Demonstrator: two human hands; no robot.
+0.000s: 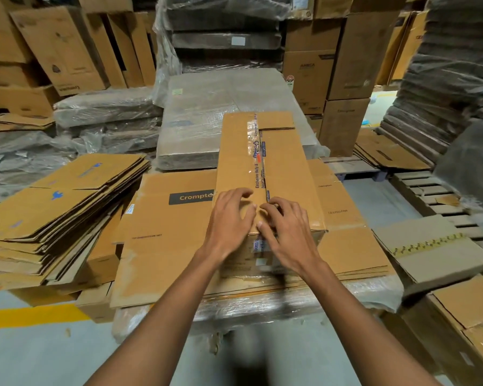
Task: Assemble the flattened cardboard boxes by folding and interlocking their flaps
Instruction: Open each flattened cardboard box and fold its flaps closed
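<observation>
Two hands, the left hand (232, 218) and the right hand (287, 232), press bent fingertips on the flap seam of the long taped cardboard box (287, 168) at frame centre; each grip is apart, clasping nothing.

Crompton print on the cartons, promotional wording on the tape.

The flat carton sheet (162, 232) carries a black label reading "Crompto", its end cut off by the taped box (287, 168) lying on it. A small line of print lower on the sheet is too fine to read. The flat panel (338, 201) just right of the box shows a small "Crompton" and, below it, "CEILING FAN". The clear tape (258, 162) along the box's seam reads "Exclusive daily &" in blue, and the blue logo farther up it is too blurred to read. A leaning carton (64, 51) at back left bears "Crompton" upside down, and a standing carton (346, 123) at back right has a faint "Crompton".
</observation>
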